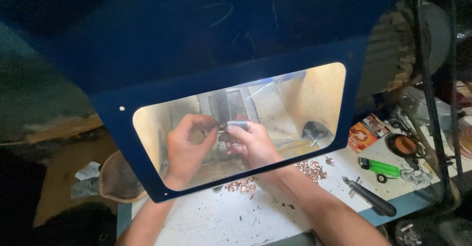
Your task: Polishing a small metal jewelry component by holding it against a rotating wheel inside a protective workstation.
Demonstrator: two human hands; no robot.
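A small copper-coloured metal piece (pixel 221 126) is pinched between the fingertips of the left hand (pixel 187 145) and the right hand (pixel 250 143), both seen through the clear window of a blue metal guard hood (pixel 236 39). The right hand is also closed around a short grey cylindrical tool (pixel 238 124), touching the piece. Behind the hands a ridged grey metal block (pixel 230 104) is seen. On the white, speckled worktop (pixel 231 216), two heaps of copper-coloured heart-shaped pieces (pixel 242 187) are spread just below the wrists. Farther right, a black-handled tool (pixel 369 197), a green lighter (pixel 379 166) and an orange carton (pixel 363 135) are laid. A brown bowl (pixel 118 177) is set at the left edge.
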